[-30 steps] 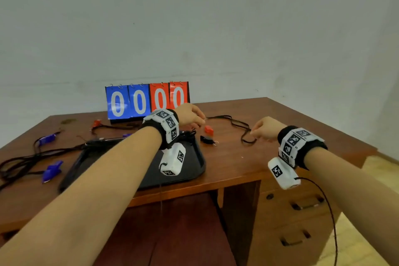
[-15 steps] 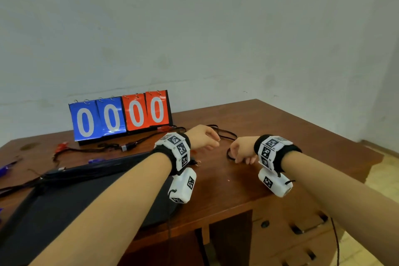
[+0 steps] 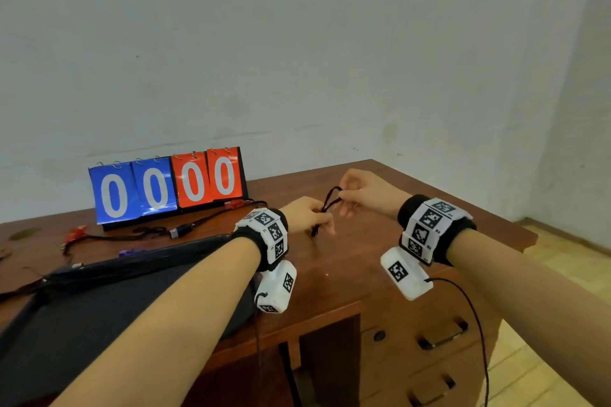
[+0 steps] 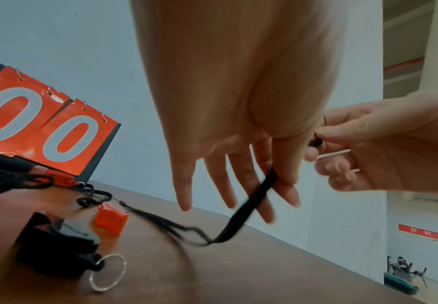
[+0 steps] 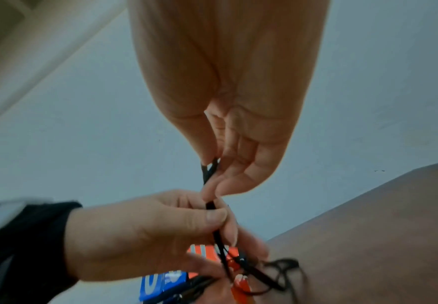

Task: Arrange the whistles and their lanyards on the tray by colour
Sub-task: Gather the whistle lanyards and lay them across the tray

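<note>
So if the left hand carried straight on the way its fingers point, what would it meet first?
Probably the bare table top: the left hand's fingers point down at it, just past the orange whistle. Depth is unclear.

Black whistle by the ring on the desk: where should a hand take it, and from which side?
Take the black whistle by its body, across the two long sides, coming from above. It lies flat on the desk, apart from the orange whistle, so a top-down pinch looks clear. The metal ring at its near end is probably too thin and flat to pinch well. Both hands are busy with the lanyard.
</note>
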`<state>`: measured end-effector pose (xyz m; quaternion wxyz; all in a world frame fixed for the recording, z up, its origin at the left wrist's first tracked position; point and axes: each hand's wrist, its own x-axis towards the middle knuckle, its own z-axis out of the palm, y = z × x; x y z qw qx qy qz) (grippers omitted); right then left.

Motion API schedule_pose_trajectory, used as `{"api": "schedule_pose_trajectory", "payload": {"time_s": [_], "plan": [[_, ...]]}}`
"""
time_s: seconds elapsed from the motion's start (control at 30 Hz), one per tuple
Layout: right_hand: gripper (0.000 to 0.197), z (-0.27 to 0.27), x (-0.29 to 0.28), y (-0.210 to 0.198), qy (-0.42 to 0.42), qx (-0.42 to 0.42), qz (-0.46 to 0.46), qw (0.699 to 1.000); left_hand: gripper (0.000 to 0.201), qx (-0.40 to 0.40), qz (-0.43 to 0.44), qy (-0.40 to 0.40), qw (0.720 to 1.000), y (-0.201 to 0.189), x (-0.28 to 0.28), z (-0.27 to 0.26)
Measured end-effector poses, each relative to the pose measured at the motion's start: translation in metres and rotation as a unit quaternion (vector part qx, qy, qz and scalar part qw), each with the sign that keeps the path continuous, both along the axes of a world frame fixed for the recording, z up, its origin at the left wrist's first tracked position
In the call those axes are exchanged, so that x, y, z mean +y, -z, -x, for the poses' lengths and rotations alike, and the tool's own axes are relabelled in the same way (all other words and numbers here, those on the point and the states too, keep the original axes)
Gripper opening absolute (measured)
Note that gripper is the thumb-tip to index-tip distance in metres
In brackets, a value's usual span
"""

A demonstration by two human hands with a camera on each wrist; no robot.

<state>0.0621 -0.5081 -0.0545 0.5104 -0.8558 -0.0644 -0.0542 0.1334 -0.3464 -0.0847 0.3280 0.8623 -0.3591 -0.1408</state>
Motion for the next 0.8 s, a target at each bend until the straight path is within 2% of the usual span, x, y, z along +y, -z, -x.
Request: {"api": "schedule_pose_trajectory", "payload": {"time_s": [0.2,0.33,0.43,0.5,0.57,0.63,0.7,0.8], "plan": [[0.005,0.015,-0.009,-0.012,0.11,-0.015,-0.03,0.993,0.029,0.003,0.098,-0.039,0.994,-0.019,0.01,0.017],[0.016,0.026,-0.01,-0.016,0.161,-0.035,-0.071,0.984,0.034,-0.025,0.096,-0.054,0.994,-0.04,0.033,0.033],[0.011,0.036,-0.005,-0.023,0.206,-0.051,-0.077,0.974,0.032,-0.028,0.118,-0.063,0.991,-0.055,0.054,0.046],[0.006,0.043,-0.001,-0.025,0.236,-0.036,-0.08,0.968,0.032,-0.034,0.12,-0.065,0.99,-0.06,0.071,0.056],[0.012,0.05,0.006,-0.024,0.253,-0.011,-0.075,0.964,0.032,-0.052,0.124,-0.073,0.988,-0.065,0.087,0.067],[0.019,0.053,0.015,-0.023,0.245,0.012,0.007,0.97,0.031,-0.061,0.149,-0.085,0.983,-0.072,0.104,0.077],[0.033,0.059,0.035,-0.023,0.179,0.008,0.086,0.98,0.031,-0.069,0.165,-0.089,0.98,-0.08,0.119,0.088],[0.044,0.077,0.089,-0.029,0.053,-0.043,0.072,0.995,0.032,-0.074,0.163,-0.085,0.98,-0.087,0.138,0.104]]}}
